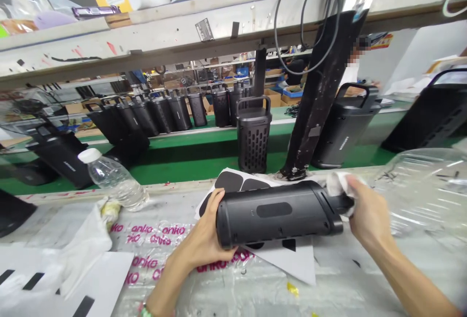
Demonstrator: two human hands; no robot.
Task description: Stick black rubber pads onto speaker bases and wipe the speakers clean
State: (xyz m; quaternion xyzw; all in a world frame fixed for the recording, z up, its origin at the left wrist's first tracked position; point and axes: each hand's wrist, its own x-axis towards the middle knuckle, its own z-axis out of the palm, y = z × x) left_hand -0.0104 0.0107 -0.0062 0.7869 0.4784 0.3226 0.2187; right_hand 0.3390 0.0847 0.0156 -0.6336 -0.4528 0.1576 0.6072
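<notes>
A black portable speaker [270, 215] lies on its side in the air over the bench, its base to the left and its handle to the right. My left hand [206, 232] is wrapped around the base end, thumb below and fingers above. At the other end my right hand [368, 210] pinches a white cloth [337, 184] against the speaker's handle. Beneath the speaker are white sheets with black stickers [228, 181], partly covered by it.
A clear plastic bottle [116, 181] stands tilted in view at left, near a crumpled white cloth [87, 244]. A transparent plastic tray [426, 190] sits at right. Behind, several speakers line a green conveyor [189, 159]. A dark post [310, 108] rises to an overhead shelf [153, 35] with a hanging cable.
</notes>
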